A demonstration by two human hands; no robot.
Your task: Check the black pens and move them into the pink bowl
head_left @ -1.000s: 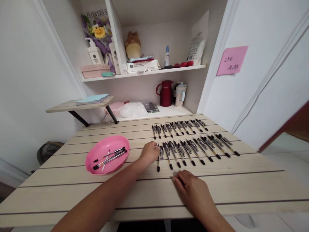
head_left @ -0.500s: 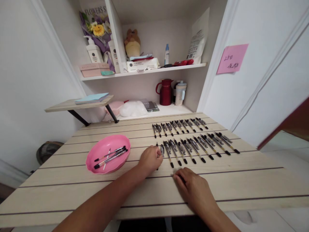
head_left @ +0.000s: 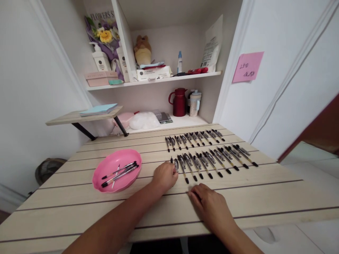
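Observation:
My left hand (head_left: 165,176) is closed at the left end of the front row, its fingers pinched on a black pen (head_left: 171,160) whose tip shows beyond them. A dark cap (head_left: 176,164) lies right beside the fingertips. The fingers hide most of this pen. My right hand (head_left: 212,204) rests on the table just below the front row, fingers curled in with nothing seen in them. The front row of uncapped pens (head_left: 206,164), each with its cap alongside, slants across the table. Behind it runs a second row of pens (head_left: 194,140), which looks shorter.
Left of my hands stands a pink bowl (head_left: 104,164) with several pens (head_left: 120,174) in it. A small raised shelf (head_left: 63,118) carries blue papers (head_left: 98,109) at the back left. Beyond the table are a red jug (head_left: 179,103) and a pale cup (head_left: 195,104) in the cabinet.
The view has shifted slightly, so everything sits a little further left in the picture. My left hand has dropped slightly toward me beside the same pen; my right hand stays put.

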